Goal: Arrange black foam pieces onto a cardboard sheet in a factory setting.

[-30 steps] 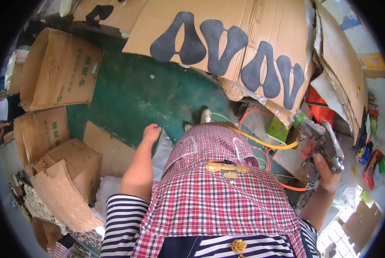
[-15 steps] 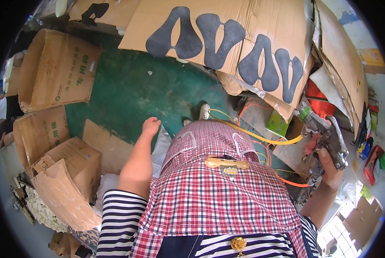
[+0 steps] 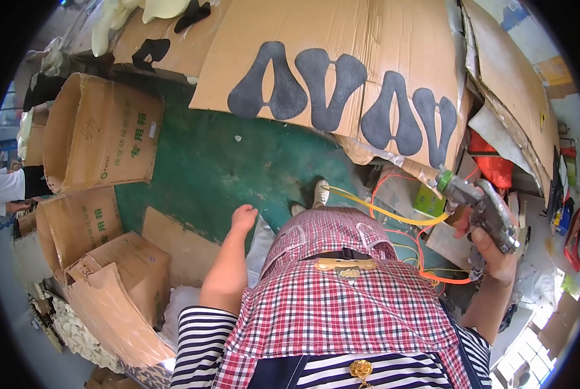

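A metal spray gun [image 3: 494, 214] with a green ring near its nozzle is gripped in my right hand [image 3: 491, 249]. A yellow hose [image 3: 393, 217] and an orange hose [image 3: 442, 279] run to the gun. Its front end points toward the right edge of a large cardboard sheet [image 3: 342, 29], on which several black shoe-upper-shaped pieces [image 3: 329, 87] lie in a row. The pieces lie flat and apart, each with a slot in the middle. My left hand [image 3: 243, 219] hangs over the green floor with its fingers curled in, and nothing shows in it.
Open brown cartons [image 3: 102, 129] stand at the left, with a closed carton [image 3: 124, 266] below them. White cut pieces [image 3: 76, 327] are heaped at the lower left. Hoses trail over the floor by a green box [image 3: 427, 201]. Another person [image 3: 19, 188] shows at the far left.
The view has tilted, so the cardboard and cartons sit lower in it. The spray gun has swung left, its nozzle nearer the cardboard edge. My left hand stays closed.
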Demonstrator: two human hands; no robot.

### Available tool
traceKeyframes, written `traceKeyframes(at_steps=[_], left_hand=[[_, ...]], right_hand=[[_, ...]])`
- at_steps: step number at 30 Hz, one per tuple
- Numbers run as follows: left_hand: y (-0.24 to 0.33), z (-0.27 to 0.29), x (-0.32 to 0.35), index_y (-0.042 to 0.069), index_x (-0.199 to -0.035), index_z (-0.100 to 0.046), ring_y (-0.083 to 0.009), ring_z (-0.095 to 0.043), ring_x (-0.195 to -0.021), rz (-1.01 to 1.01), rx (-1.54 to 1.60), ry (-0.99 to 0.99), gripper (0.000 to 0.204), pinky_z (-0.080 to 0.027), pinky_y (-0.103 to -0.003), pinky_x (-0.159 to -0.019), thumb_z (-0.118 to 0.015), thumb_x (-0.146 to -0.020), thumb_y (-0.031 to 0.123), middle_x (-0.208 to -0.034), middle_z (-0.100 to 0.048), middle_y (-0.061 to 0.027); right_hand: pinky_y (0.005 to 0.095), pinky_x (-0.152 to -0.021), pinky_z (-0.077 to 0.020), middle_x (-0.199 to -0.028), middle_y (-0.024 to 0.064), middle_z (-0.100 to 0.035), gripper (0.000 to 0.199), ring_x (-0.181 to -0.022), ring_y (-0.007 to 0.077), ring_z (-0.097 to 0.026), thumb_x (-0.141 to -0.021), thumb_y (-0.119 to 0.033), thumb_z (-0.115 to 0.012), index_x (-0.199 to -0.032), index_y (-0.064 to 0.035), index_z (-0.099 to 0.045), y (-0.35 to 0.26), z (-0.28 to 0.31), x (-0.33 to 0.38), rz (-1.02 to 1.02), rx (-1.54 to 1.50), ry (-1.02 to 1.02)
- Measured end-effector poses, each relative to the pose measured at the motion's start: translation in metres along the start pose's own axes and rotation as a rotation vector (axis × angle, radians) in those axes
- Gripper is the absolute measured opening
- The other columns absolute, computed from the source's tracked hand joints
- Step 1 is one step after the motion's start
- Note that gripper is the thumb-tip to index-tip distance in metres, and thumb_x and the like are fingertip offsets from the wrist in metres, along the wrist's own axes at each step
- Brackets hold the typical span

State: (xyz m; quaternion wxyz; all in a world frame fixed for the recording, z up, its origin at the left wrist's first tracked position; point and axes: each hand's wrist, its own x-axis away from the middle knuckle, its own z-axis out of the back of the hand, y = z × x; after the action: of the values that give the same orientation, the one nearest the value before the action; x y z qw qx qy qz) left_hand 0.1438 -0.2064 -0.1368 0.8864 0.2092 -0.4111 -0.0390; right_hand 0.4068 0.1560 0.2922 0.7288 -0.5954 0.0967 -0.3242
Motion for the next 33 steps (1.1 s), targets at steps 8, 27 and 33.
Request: traceKeyframes(at_steps=[8, 27, 33], left_hand=[[0.001, 0.007, 0.001, 0.005, -0.115, -0.064, -0.0267, -0.060, -0.111, 0.081, 0.057, -0.006, 0.043, -0.045, -0.035, -0.096, -0.066, -0.081, 0.030, -0.117, -0.064, -0.0148], [0.025, 0.000, 0.001, 0.005, -0.115, -0.064, -0.0292, -0.058, -0.113, 0.002, -0.035, -0.022, 0.044, -0.045, -0.037, -0.097, -0.064, -0.081, 0.032, -0.118, -0.063, -0.0162], [0.005, -0.008, 0.006, 0.005, -0.114, -0.064, -0.0291, -0.059, -0.112, 0.020, -0.005, -0.012, 0.043, -0.045, -0.038, -0.096, -0.065, -0.081, 0.033, -0.117, -0.064, -0.0158]], right_hand=[[0.0291, -0.070, -0.0476, -0.084, 0.0089, -0.061, 0.064, -0.073, 0.0151, -0.058, -0.079, -0.025, -0.070, -0.131, 0.0039, -0.047, -0.002, -0.003, -0.006, 0.031, -0.042, 0.105], [0.0254, -0.067, -0.0454, -0.088, 0.0085, -0.062, 0.062, -0.075, 0.0134, -0.058, -0.079, -0.019, -0.070, -0.132, 0.0031, -0.046, 0.005, -0.002, -0.006, 0.034, -0.104, 0.086], [0.0259, -0.068, -0.0460, -0.087, 0.0082, -0.062, 0.061, -0.075, 0.0142, -0.058, -0.078, -0.018, -0.070, -0.132, 0.0029, -0.047, 0.013, 0.003, 0.003, 0.036, -0.112, 0.014]])
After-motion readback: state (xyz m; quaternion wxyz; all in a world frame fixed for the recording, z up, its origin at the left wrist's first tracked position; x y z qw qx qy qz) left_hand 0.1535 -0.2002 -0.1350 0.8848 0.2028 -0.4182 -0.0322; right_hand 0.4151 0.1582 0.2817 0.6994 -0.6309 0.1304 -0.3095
